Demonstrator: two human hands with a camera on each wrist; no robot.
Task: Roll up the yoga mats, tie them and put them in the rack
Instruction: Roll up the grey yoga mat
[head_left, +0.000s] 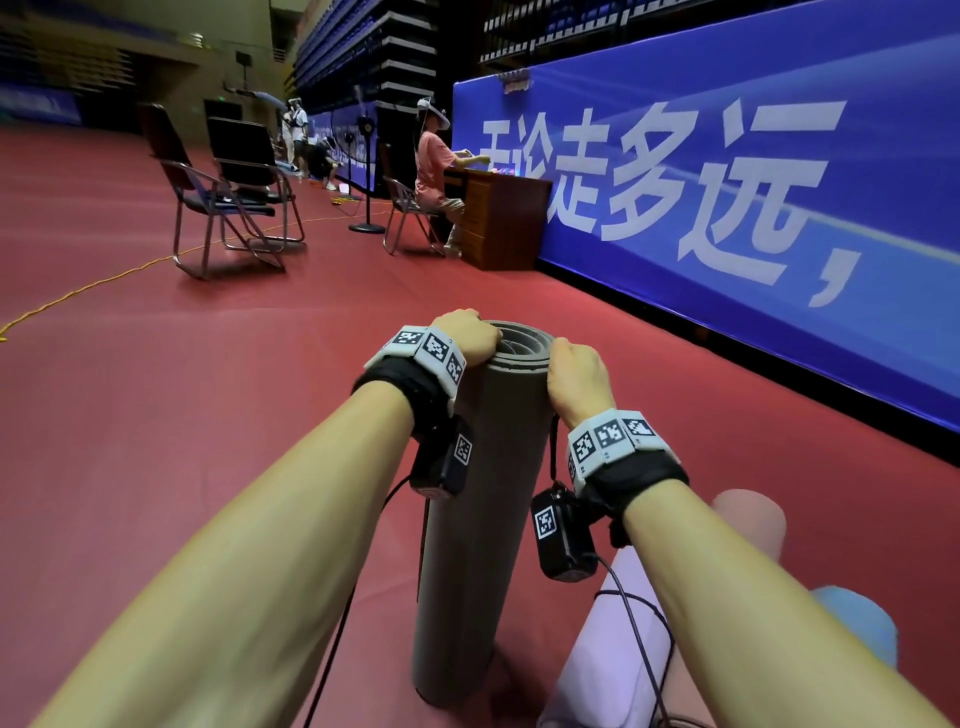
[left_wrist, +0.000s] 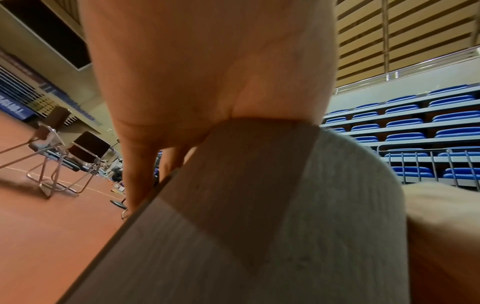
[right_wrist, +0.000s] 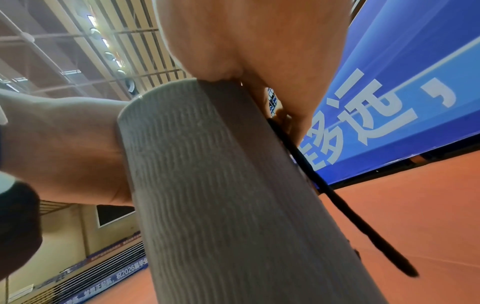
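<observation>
A rolled grey yoga mat stands on end on the red floor in front of me. My left hand grips its top rim from the left, fingers curled over the edge. From the right, my right hand grips the same rim. In the right wrist view, the right hand also pinches a black strap against the mat, and the strap hangs down loose. The left wrist view shows my left hand pressed on the mat, beside its loose outer edge.
Rolled lilac, pink and blue mats lie at the lower right. A blue banner wall runs along the right. Folding chairs, a fan stand, a yellow cable and a seated person at a wooden desk are farther off.
</observation>
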